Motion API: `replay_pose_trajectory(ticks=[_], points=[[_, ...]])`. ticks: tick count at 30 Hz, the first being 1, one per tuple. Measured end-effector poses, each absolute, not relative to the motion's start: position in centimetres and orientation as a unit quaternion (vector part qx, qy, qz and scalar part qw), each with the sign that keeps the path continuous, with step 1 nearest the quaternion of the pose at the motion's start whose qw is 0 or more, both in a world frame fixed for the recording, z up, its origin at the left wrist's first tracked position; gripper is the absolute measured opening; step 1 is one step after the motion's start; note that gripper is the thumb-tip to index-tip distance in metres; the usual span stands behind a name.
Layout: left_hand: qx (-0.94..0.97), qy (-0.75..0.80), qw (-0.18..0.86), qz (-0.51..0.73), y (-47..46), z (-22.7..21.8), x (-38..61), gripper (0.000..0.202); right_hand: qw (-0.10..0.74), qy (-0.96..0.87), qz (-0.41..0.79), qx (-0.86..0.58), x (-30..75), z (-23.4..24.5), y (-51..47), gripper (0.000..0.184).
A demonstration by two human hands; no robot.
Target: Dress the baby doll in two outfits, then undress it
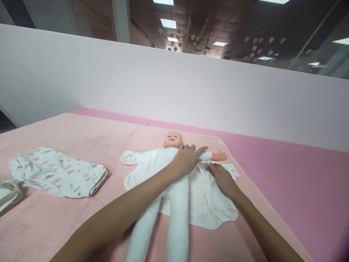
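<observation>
A baby doll in white lies on its back, its head away from me. My left hand is closed over the doll's shoulder and upper arm, its fingertips hidden behind the shoulder. Under the doll is a white baby top, spread open, with one side laid over the chest. Its printed sleeve lies flat on the left. With bent fingers, my right hand grips the top's cloth near the other sleeve, below the doll's outstretched arm.
Printed baby trousers lie to the left, beside a pale folded cloth at the frame edge. A pink blanket covers the pink surface. Behind it stands a white partition, with glass above.
</observation>
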State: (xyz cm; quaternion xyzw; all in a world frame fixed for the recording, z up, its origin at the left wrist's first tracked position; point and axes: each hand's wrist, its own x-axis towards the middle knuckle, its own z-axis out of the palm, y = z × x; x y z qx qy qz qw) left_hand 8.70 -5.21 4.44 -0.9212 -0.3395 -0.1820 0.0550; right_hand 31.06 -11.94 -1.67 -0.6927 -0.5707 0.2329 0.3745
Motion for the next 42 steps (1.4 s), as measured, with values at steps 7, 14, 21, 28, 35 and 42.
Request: replay_pose_trajectory(ticks=[7,14,21,28,35,42], points=[[-0.917,-0.354,0.044,-0.178,-5.4,4.5,8.8,0.072,0.112,-0.677,0.006,-0.727,26.9,-0.1,-11.1,0.029],[-0.918,-0.347,0.064,-0.183,-5.7,4.3,9.0,0.057,0.133,-0.66,0.122,-0.729,29.1,0.7,-10.5,0.019],[-0.92,-0.342,0.059,-0.182,-5.9,4.3,9.1,0.032,0.221,-0.658,0.231,-0.682,33.0,2.7,-11.2,0.032],[-0.933,-0.328,0.096,-0.117,-6.1,3.6,10.2,0.032,0.243,-0.653,0.226,-0.68,32.8,3.1,-11.1,0.032],[-0.956,-0.28,0.059,-0.068,-6.1,3.0,11.1,0.048,0.224,-0.671,0.161,-0.688,30.4,4.1,-11.4,0.034],[-0.916,-0.359,-0.04,-0.172,-4.8,3.8,7.5,0.045,0.159,-0.684,0.078,-0.707,28.5,4.1,-12.2,0.03]])
